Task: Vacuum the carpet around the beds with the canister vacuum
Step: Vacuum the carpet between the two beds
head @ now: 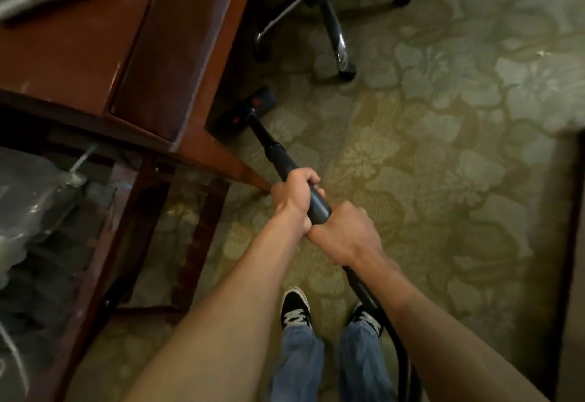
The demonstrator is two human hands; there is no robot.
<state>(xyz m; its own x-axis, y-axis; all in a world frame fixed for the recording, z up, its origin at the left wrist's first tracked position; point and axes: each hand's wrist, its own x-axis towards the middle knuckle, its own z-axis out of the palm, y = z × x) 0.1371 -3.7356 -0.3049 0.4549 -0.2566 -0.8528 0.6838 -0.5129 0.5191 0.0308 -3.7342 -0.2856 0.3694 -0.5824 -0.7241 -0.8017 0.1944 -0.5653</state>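
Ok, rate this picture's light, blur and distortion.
Head view: dim, warm light; left hand and right hand on the wand are fairly sharp; the frame edges smear, worst at the clear plastic; chrome chair legs show glare; the floor head lies in shadow at the desk, whose edges the wide-angle lens bends.

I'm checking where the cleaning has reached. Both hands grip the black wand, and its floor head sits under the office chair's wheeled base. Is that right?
Not quite. The head view shows the floor head on the carpet at the edge of the wooden desk, short of the office chair and its wheeled base. The left hand and right hand do both grip the black wand.
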